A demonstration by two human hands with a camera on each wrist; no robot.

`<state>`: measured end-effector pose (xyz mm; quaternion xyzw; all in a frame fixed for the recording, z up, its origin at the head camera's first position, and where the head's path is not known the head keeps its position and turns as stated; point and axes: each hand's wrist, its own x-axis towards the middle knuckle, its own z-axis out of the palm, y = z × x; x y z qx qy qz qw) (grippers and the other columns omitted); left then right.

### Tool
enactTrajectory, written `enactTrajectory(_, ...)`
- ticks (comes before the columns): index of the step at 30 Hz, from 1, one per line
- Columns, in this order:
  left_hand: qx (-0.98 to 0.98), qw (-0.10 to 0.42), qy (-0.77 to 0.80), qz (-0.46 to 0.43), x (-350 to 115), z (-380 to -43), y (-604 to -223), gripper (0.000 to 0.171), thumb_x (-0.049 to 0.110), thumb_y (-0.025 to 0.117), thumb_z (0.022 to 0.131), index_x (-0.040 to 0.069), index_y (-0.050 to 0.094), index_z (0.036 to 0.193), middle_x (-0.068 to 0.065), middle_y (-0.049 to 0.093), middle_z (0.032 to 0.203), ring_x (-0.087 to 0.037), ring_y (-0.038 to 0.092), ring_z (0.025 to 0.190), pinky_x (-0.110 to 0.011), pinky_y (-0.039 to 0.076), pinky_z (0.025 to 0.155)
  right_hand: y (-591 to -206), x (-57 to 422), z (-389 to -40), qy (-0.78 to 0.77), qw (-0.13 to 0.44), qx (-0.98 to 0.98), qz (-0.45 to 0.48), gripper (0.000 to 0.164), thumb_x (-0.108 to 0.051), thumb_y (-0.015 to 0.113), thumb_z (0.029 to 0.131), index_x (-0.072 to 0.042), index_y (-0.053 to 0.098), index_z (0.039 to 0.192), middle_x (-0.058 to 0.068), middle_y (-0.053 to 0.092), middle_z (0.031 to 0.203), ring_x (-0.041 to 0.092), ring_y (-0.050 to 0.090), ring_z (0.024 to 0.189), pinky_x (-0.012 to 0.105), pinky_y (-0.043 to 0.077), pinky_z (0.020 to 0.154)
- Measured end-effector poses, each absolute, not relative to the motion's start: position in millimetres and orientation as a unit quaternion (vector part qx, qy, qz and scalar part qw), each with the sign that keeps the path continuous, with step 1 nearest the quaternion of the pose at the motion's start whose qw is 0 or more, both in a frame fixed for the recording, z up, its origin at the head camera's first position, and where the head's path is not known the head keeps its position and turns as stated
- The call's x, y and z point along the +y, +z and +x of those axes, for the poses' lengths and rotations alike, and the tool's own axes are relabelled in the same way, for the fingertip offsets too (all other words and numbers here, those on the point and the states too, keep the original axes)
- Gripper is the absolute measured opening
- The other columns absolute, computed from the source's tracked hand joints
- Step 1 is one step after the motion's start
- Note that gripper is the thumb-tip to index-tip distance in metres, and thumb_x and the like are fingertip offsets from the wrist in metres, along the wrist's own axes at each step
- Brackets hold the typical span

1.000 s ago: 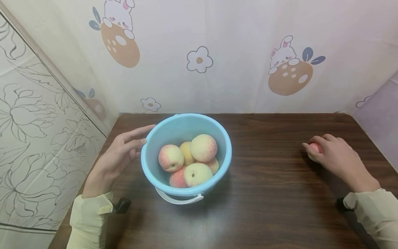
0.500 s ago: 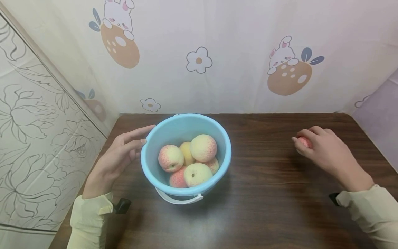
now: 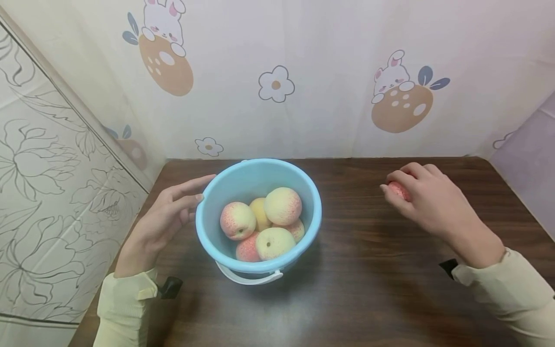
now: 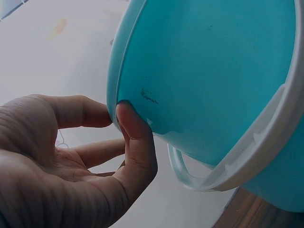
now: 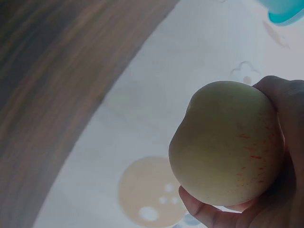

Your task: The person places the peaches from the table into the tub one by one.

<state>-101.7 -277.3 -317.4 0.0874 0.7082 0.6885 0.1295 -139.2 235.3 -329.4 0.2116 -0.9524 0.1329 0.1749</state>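
A light blue bucket (image 3: 201,241) with a white handle (image 3: 249,278) holds several yellow-and-pink peaches (image 3: 275,244). At its left side my left hand (image 3: 162,217) holds the rim: in the left wrist view, thumb and a bent finger (image 4: 137,147) meet at the lip. My right hand (image 3: 433,205), over the right part of the table, grips another peach (image 3: 399,191), its fingers curled round it. Seen from the right wrist, this peach (image 5: 228,142) is pale with red flecks; from the head, mostly its pink side shows and the hand covers the rest.
Both hands work over a dark wooden table (image 3: 360,289). Behind it hangs a pale curtain (image 3: 329,86) printed with rabbits and flowers. A flower-patterned white panel (image 3: 56,193) borders the left side.
My right hand has carried the peach leftward and slightly up in the head view, toward the bucket. My left hand and the bucket have stayed in place.
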Motion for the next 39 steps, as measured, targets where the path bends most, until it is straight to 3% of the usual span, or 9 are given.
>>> enactTrajectory(8,0.708,0.131,0.688,0.086,-277.5,-101.3,-317.4,0.048,0.006,0.053,0.105,0.005,0.051,0.153,-0.004,0.065,0.144,-0.016,0.075,0.108,-0.035,0.064,0.091,-313.2,206.5,-136.2,0.143,0.240,-0.921,0.271,0.022,-0.026,0.072,0.089,-0.010,0.077,0.103,0.014,0.070,0.103,0.039,0.059,0.098,0.054,0.050,0.084)
enactTrajectory(19,0.712,0.134,0.684,0.082,-277.3,-101.9,-316.5,0.048,0.007,0.054,0.105,0.006,0.051,0.153,-0.004,0.066,0.142,-0.018,0.075,0.108,-0.036,0.064,0.091,-296.6,175.0,-135.1,0.145,0.243,-0.910,0.304,0.026,-0.028,0.072,0.091,-0.008,0.076,0.108,0.016,0.071,0.106,0.038,0.060,0.099,0.052,0.054,0.082)
enactTrajectory(27,0.712,0.133,0.685,0.084,-277.9,-101.7,-316.4,0.048,0.007,0.053,0.105,0.006,0.051,0.153,-0.004,0.065,0.143,-0.017,0.075,0.107,-0.035,0.064,0.090,-287.0,155.0,-136.4,0.141,0.259,-0.896,0.333,0.022,-0.028,0.070,0.092,-0.011,0.075,0.106,0.013,0.069,0.104,0.033,0.058,0.094,0.045,0.053,0.073)
enactTrajectory(39,0.712,0.145,0.683,0.072,-278.0,-98.6,-314.5,0.049,0.009,0.056,0.106,0.011,0.050,0.155,-0.006,0.061,0.150,-0.015,0.071,0.114,-0.032,0.062,0.091,-269.8,124.7,-134.1,0.148,0.298,-0.864,0.378,0.020,-0.027,0.060,0.095,-0.013,0.074,0.100,0.012,0.069,0.102,0.034,0.060,0.091,0.046,0.053,0.074)
